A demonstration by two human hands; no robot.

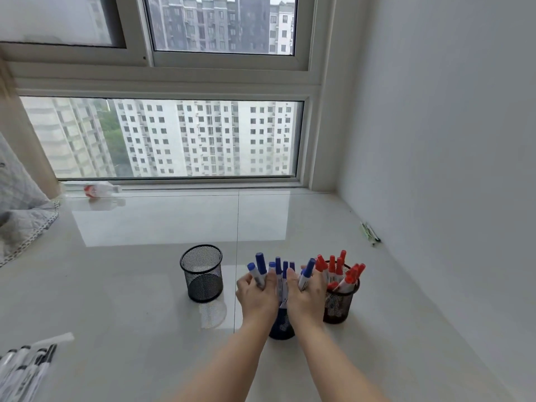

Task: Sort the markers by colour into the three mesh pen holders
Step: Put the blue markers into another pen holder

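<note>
Both hands hold blue markers over the middle holder. The left hand (256,297) has its fingers curled round a couple of blue markers (261,266), caps up, and the right hand (307,294) grips another bunch the same way, one marker sticking out between its fingers. More blue markers stand between the two hands, already down in the middle holder (282,329), of which only the dark lower part shows below the wrists.

The step in hand seems to be seating this bunch. To do it well, the grip should loosen a little at a time, so the barrels slide down straight instead of splaying over the rim. One hand could steady the holder, since it looks light and crowded and may tip.

Just to the right, touching or nearly so, the red markers (338,266) fill the right holder (339,309); the right hand should keep clear of them. The empty holder (202,277) stands apart on the left. The black markers (26,364) lie on the desk (145,285) at the near left, presumably meant for it.
</note>
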